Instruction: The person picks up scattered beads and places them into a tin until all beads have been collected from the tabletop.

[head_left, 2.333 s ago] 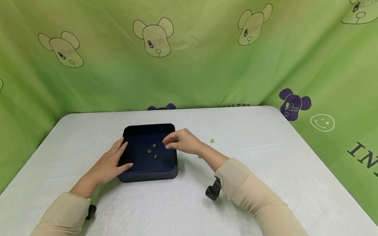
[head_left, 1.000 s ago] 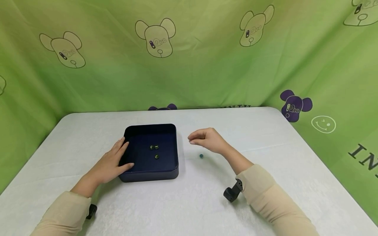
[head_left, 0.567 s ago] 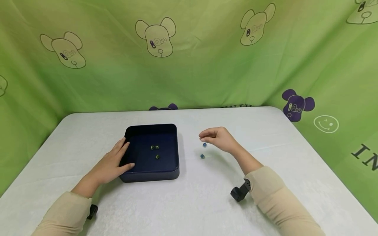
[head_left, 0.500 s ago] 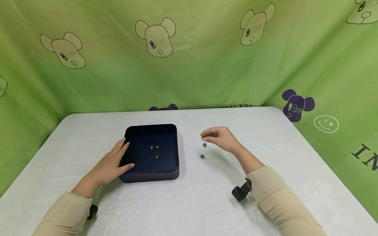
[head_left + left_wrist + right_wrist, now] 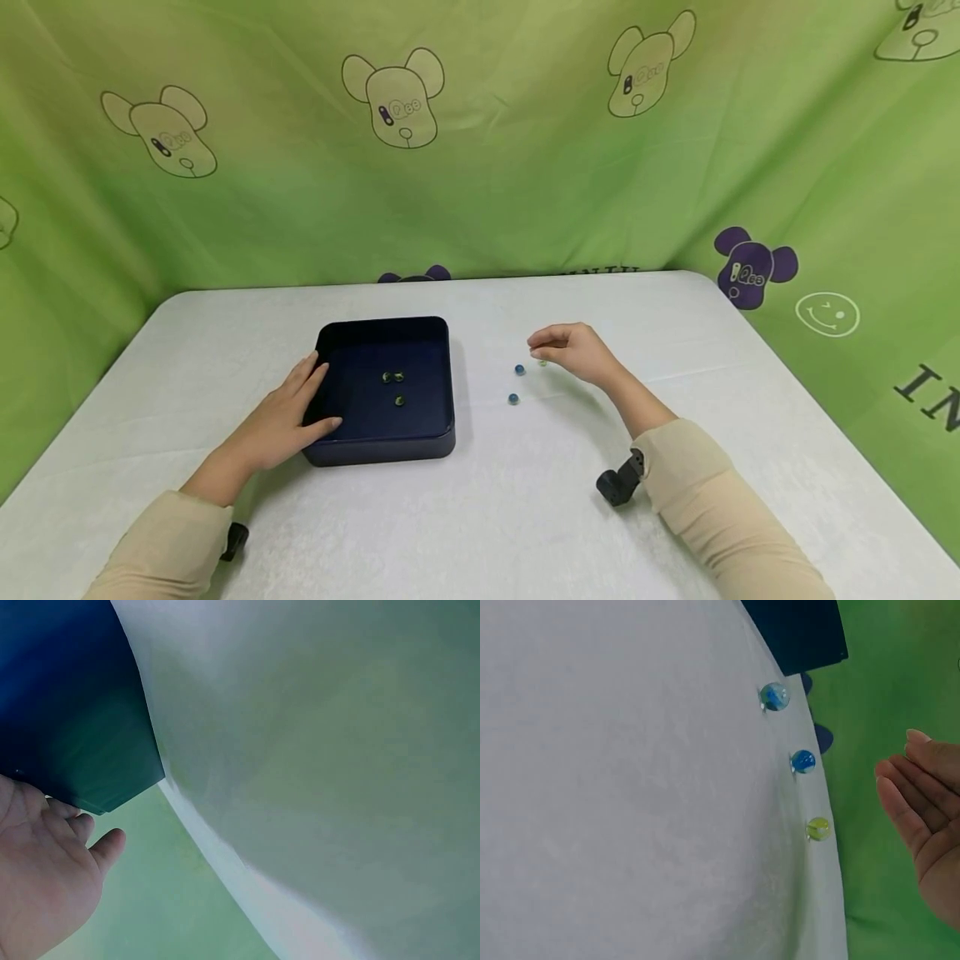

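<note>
A dark blue square box (image 5: 382, 451) stands on the white table, with three green-yellow glass marbles (image 5: 400, 401) inside; two of them lie side by side. My left hand (image 5: 272, 423) rests on the box's left rim, fingers stretched and thumb over the near corner. Right of the box, my right hand (image 5: 576, 350) hovers over the table with relaxed fingers and nothing seen between thumb and fingertips. Below it lies a yellow-green marble (image 5: 819, 829), partly hidden in the head view. Two blue marbles, one farther back (image 5: 520, 370) and one nearer (image 5: 513, 399), sit between hand and box.
The white cloth-covered table (image 5: 480, 525) has its far edge against a green printed curtain (image 5: 510, 183). Black wrist cameras hang below the left sleeve (image 5: 234, 542) and the right sleeve (image 5: 618, 482).
My right hand has moved right from above the box to over the yellow-green marble, uncovering the two blue marbles. Inside the box, two marbles have come together. My left hand stays put.
</note>
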The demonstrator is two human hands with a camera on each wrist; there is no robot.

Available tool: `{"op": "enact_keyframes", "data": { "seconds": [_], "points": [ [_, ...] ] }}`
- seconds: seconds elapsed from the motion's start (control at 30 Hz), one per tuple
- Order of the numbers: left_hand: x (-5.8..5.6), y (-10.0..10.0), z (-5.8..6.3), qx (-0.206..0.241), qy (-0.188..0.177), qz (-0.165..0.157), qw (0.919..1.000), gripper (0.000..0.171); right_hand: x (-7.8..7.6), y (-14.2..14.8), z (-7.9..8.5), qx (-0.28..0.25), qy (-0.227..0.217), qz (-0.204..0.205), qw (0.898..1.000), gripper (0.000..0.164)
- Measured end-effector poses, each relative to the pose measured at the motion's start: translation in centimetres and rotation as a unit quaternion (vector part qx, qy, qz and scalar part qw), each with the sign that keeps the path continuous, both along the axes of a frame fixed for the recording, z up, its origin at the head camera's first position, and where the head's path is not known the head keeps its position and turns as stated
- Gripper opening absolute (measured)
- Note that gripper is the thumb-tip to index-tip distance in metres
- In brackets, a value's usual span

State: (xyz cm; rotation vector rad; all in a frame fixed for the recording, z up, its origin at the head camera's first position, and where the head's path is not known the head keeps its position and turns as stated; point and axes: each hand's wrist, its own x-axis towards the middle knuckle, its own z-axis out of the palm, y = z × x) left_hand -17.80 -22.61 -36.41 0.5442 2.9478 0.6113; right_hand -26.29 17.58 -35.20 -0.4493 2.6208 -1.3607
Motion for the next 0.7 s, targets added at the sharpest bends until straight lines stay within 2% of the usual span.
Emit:
{"op": "enact_keyframes", "data": {
  "seconds": [0.7],
  "points": [
    [0.2,0.0,0.2,-0.002,0.000,-0.002,1.0000,0.080,-1.1,1.3,-1.5,0.054,-0.021,-0.020,0.998,0.030]
  ]
}}
